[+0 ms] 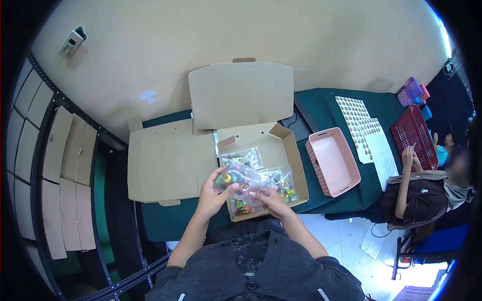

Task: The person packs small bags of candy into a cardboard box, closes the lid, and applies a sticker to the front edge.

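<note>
A clear plastic bag [240, 179] with small colourful pieces inside is held up between my two hands, above an open cardboard box [257, 135]. My left hand [215, 194] grips its left end, thumb on top. At its lower right, my right hand [273, 199] pinches the plastic. Beneath it, several similar bags lie in the box, one at the back [253, 157] and one at the right [287, 189]. The box's lid [246, 95] stands raised against the wall.
Left of the box lies a flat cardboard piece [170, 163]. To the right are a pink basket [335, 163], sticker sheets [356, 125] and a dark red basket [414, 135]. A co-worker [419, 195] sits at the far right. Shelves with cardboard boxes [63, 185] stand at the left.
</note>
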Tool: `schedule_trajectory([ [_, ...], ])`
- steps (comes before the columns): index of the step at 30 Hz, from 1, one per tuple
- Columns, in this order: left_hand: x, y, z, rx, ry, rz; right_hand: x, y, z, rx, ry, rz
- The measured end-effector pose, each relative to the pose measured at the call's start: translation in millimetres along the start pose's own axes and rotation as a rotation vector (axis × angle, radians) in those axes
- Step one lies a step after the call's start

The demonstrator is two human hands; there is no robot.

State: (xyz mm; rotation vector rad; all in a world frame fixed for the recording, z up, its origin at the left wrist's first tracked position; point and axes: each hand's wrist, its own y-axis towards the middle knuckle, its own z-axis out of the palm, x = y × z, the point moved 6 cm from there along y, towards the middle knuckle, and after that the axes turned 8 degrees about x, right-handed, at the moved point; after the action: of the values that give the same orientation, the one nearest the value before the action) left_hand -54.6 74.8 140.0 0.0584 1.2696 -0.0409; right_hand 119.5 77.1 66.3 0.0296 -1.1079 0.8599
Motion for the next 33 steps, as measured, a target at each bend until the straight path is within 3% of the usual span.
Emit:
schedule_trajectory([
  [7,-13.0,-8.0,3.3,-0.072,0.148,0.063,-8.9,8.8,-8.2,0.004,0.200,-0.097],
  [11,-23.2,-6.3,-1.6,-0.118,0.116,0.084,-8.2,9.1,-18.9,-0.028,0.111,-0.173],
  [13,-26.3,-3.7,-3.4,-0.139,0.073,0.107,5.9,1.1,-14.1,-0.077,-0.057,-0.144],
  [14,-37.2,-5.7,-8.8,-0.252,0.229,0.249,10.9,-2.1,-10.9,-0.078,-0.057,-0.145],
  [15,-49.7,-9.7,-11.8,-0.365,0.387,0.392,22.9,-6.5,-7.3,-0.117,-0.304,-0.224],
  [16,-55.8,-10.0,-13.4,-0.366,0.389,0.391,34.2,-11.2,-1.8,-0.155,-0.552,-0.302],
  [17,-66.4,-9.2,-5.1,-0.271,0.696,0.358,38.4,-13.8,2.2,-0.154,-0.551,-0.302],
  [18,-69.7,-7.9,3.9,-0.169,0.998,0.315,46.4,-17.9,10.6,-0.148,-0.735,-0.361],
  [19,-68.3,-7.4,7.2,-0.173,0.998,0.313,52.3,-21.8,19.4,-0.138,-0.921,-0.419],
  [21,-48.7,0.7,27.7,0.116,1.083,0.177,57.8,-23.6,31.9,-0.102,-0.992,-0.484],
  [22,-41.4,3.1,22.9,0.112,1.083,0.179,61.4,-25.2,40.9,-0.072,-1.061,-0.548],
  [24,-3.7,9.6,19.2,0.376,0.831,-0.062,65.1,-28.7,49.4,-0.091,-1.067,-0.537],
  [25,-4.8,9.3,16.6,0.300,0.787,0.014,66.4,-30.2,52.3,-0.081,-1.052,-0.519],
  [30,-16.9,3.3,16.2,0.168,0.720,-0.022,71.8,-32.5,57.9,-0.092,-0.980,-0.524],
  [33,-20.9,1.8,15.6,0.072,0.653,-0.025,69.2,-30.1,57.6,-0.083,-0.940,-0.411],
])
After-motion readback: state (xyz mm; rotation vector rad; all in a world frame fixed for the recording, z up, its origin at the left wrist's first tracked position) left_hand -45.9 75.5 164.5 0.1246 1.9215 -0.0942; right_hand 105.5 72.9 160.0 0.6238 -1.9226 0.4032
